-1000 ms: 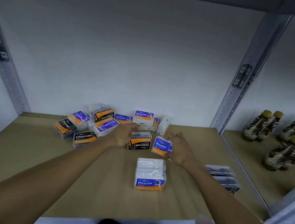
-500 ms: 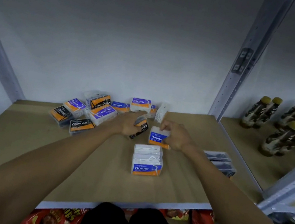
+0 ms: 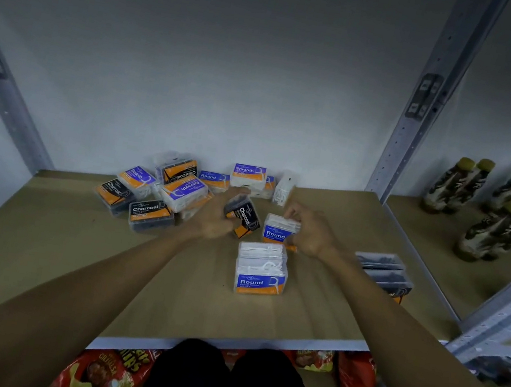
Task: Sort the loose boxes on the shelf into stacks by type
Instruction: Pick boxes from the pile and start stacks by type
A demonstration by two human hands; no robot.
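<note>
My left hand point(image 3: 215, 217) grips a black and orange Charcoal box point(image 3: 243, 216), tilted and lifted off the wooden shelf point(image 3: 66, 248). Just right of it, my right hand point(image 3: 311, 234) holds a blue Round box point(image 3: 276, 232). In front of both stands a stack of Round boxes point(image 3: 261, 269). A loose pile of Smooth, Charcoal and Round boxes point(image 3: 176, 189) lies at the back left against the wall. A Charcoal stack point(image 3: 386, 274) sits at the right, partly behind my right forearm.
A metal upright point(image 3: 410, 118) divides this shelf from the bay on the right, where several brown bottles point(image 3: 497, 208) stand. Snack bags point(image 3: 106, 375) fill the shelf below. The white back wall is close behind the pile.
My left hand has picked the Charcoal box up off the shelf and tilted it. My right hand has closed on the Round box and drawn it slightly nearer.
</note>
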